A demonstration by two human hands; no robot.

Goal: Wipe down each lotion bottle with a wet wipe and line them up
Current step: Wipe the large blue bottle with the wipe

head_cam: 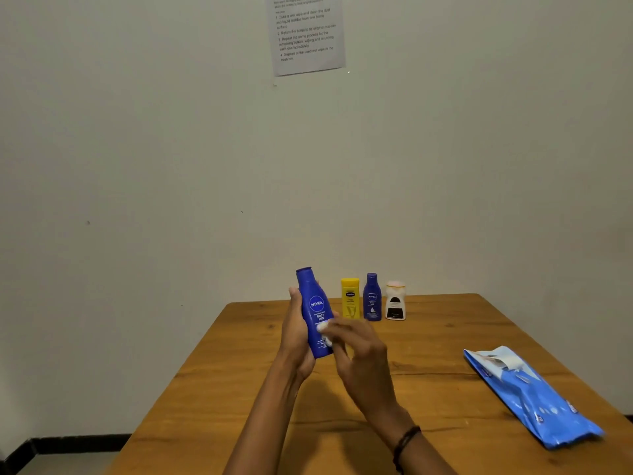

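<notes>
Wooden table (445,382) bears three bottles (372,298), wipes pack (534,399).

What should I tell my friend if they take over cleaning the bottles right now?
Left hand grips the tall blue plastic lotion bottle above the brown wooden table.
Right hand holds the white wet wipe against it.
Yellow plastic bottle, small blue bottle and white dark-labelled bottle stand in a row at the far edge.
Left: finish wiping, join it to the row. Others wiped? Cannot tell.

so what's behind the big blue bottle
The left hand holds the bottle from behind; beyond are the table edge and wall. The wet wipe and right hand cover its lower front.
</notes>
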